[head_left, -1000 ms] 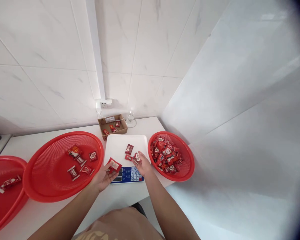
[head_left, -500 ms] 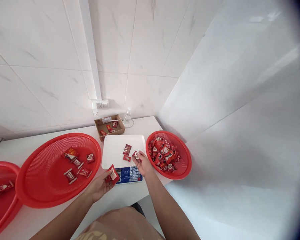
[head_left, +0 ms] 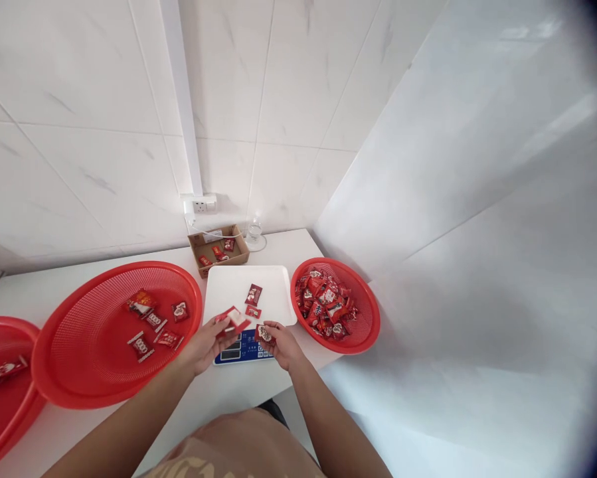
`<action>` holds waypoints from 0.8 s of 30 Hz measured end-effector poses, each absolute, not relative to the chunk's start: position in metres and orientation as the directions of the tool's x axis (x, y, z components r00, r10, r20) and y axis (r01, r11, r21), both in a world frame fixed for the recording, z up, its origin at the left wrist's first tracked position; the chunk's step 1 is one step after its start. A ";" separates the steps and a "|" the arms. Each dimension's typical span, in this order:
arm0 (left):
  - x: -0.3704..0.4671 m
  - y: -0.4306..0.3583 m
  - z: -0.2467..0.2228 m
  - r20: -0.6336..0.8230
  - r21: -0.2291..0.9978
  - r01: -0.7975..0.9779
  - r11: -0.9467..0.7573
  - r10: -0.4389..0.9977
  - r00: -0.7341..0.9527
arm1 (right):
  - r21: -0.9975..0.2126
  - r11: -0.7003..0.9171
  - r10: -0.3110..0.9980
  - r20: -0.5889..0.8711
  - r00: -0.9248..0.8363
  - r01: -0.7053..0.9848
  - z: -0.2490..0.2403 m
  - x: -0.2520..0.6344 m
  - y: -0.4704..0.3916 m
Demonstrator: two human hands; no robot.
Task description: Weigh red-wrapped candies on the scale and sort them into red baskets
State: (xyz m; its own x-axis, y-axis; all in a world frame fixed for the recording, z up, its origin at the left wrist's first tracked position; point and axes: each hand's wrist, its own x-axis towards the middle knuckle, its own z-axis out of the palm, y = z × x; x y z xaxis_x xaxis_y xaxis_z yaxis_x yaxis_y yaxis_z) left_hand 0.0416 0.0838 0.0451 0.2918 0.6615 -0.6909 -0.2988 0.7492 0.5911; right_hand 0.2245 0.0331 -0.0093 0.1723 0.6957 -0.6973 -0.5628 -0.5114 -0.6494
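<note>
My left hand [head_left: 206, 345] is closed on a small red pouch [head_left: 236, 320] with a pale label, held over the front edge of the scale. In my right hand [head_left: 281, 342] is a dark red snack packet [head_left: 265, 334] with white print, pinched just above the keypad. Both hands are close together in front of the white weighing tray [head_left: 223, 289]. On that tray lie a dark red packet [head_left: 253, 294] and a smaller red packet [head_left: 253, 311]. The scale's blue panel [head_left: 248, 352] is partly covered by my hands.
To the right stands a red basket [head_left: 370, 318] heaped with red packets. A larger red basket [head_left: 69, 372] on the left holds several packets, and another basket [head_left: 9, 324] overlaps it. Behind the scale are a cardboard box [head_left: 228, 259] with packets and a clear bottle [head_left: 254, 229].
The left hand with the pouch has moved right and slightly up. My right hand has drawn its packet back from the tray toward the keypad, so the hands are closer together.
</note>
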 end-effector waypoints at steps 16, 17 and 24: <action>0.046 0.041 0.034 -0.740 0.542 0.015 0.840 0.469 0.483 | -0.702 -0.598 0.767 -0.642 -0.019 -0.386 0.013 0.202 -0.003; 0.046 0.040 0.034 -0.727 0.551 0.048 0.833 0.451 0.518 | -0.722 -0.595 0.782 -0.622 -0.046 -0.354 0.015 0.199 -0.004; 0.047 0.042 0.023 -0.697 0.553 0.063 0.831 0.419 0.582 | -0.884 -0.467 0.877 -0.456 -0.153 -0.036 0.015 0.215 -0.003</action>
State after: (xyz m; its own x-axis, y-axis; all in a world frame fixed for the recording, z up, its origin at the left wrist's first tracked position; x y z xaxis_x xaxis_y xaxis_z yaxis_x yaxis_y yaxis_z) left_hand 0.0469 0.0418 0.0230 0.5822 0.4192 -0.6966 0.0631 0.8309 0.5528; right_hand 0.2154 -0.0035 0.0153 -0.1528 0.8765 -0.4565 -0.0357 -0.4665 -0.8838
